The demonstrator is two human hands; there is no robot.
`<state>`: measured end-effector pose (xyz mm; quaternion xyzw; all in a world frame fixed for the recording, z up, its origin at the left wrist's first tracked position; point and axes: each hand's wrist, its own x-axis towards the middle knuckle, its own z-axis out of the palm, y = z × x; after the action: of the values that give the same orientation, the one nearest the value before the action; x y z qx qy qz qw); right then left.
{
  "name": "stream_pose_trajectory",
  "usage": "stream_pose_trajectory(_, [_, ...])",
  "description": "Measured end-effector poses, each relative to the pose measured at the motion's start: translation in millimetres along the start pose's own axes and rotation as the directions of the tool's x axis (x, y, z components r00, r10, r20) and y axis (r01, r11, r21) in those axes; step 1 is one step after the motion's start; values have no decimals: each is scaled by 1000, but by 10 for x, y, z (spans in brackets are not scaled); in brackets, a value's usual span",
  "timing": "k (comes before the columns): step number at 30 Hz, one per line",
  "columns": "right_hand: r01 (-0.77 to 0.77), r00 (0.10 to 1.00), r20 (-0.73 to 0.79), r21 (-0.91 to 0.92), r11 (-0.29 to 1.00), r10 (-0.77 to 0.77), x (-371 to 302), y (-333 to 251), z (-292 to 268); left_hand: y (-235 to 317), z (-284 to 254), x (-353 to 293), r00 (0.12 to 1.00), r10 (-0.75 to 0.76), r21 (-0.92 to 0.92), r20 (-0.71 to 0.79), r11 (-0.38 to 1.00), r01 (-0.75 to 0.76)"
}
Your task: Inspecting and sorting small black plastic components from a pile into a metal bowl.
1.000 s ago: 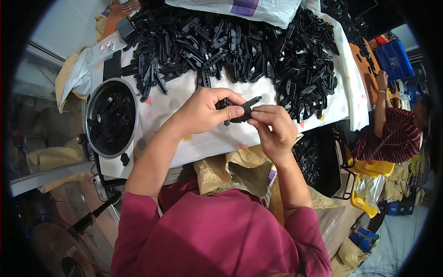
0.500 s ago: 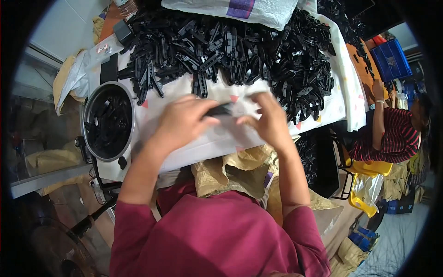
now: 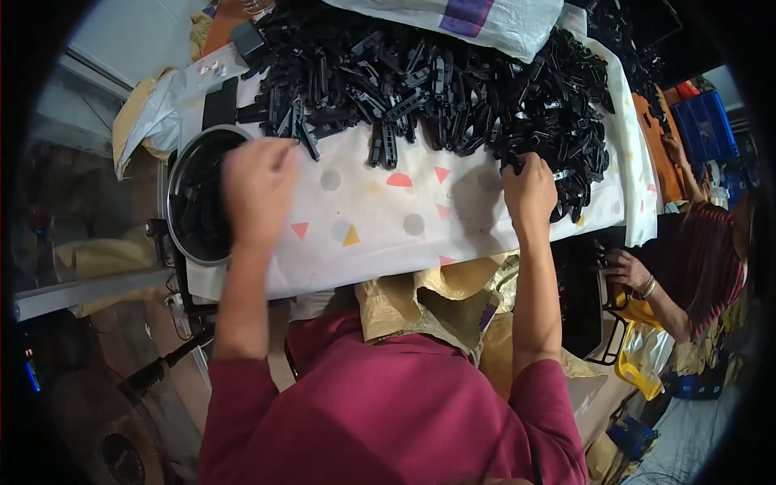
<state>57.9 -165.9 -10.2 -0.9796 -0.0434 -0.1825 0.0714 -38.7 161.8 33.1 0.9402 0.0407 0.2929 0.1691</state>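
My right hand (image 3: 531, 194) reaches to the near edge of a pile of small curved black plastic parts (image 3: 575, 129). Its fingers are closed on a black plastic part there, mostly hidden by the fingers and the pile. Over the right rim of a round metal bowl (image 3: 173, 226) is my left hand (image 3: 257, 190), smeared by motion, so whether it holds anything does not show. Black parts (image 3: 198, 198) lie inside the bowl. Long, slotted black plastic parts (image 3: 396, 93) are heaped along the far side of the table.
A patterned white cloth (image 3: 372, 218) covers the table. A white sack (image 3: 485, 24) lies over the heap at the back. A flat black block (image 3: 220, 103) sits beyond the bowl. At right, a co-worker's hand (image 3: 630, 271) is beside a dark bin (image 3: 578, 303).
My hands have parted: the left went left to the bowl, the right moved right to the pile. The dark piece between them has left the table's middle. The co-worker's arm came nearer.
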Motion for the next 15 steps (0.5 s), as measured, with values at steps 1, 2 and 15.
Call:
stream_pose_trajectory(1, [-58, 998, 22, 104, 993, 56, -27, -88, -79, 200, 200, -28, 990, -64, -176, 124, 981, 86])
stream_pose_trajectory(2, [-122, 992, 49, 197, 973, 115, -37, -121, -112, 394, 431, -17, 988, 13, -220, 156, 975, 22])
stream_pose_trajectory(15, [-347, 930, 345, 938, 3, -126, -321, -427, -430, 563, 680, 166, 622, -2, -594, 783, 295, 748])
